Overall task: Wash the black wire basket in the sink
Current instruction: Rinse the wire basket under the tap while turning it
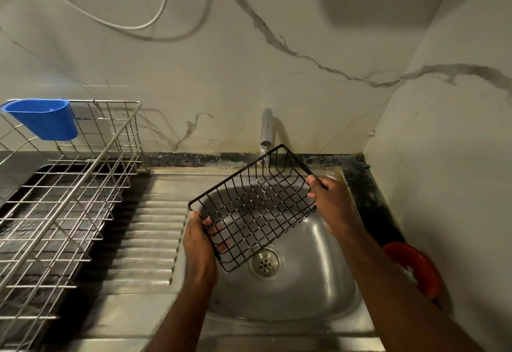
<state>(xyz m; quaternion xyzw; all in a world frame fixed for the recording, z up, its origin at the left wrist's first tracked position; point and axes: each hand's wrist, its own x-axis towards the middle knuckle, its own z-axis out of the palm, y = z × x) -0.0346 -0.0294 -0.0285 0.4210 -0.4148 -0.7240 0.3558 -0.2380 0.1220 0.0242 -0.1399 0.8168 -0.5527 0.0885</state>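
The black wire basket [250,207] hangs tilted above the steel sink [318,277], its open side facing me. My left hand [200,241] grips its near left corner, fingers hooked through the wires. My right hand [329,199] holds the far right rim. A thin stream of water falls from the chrome tap [266,130] through the basket's upper part. The drain [264,262] shows under the basket's lower corner.
A ribbed steel drainboard [149,238] lies left of the sink. A silver wire dish rack [63,185] stands further left, with a blue plastic cup holder [44,117] hung on it. A red round object [415,266] rests on the right counter. Marble-patterned walls close the back and right.
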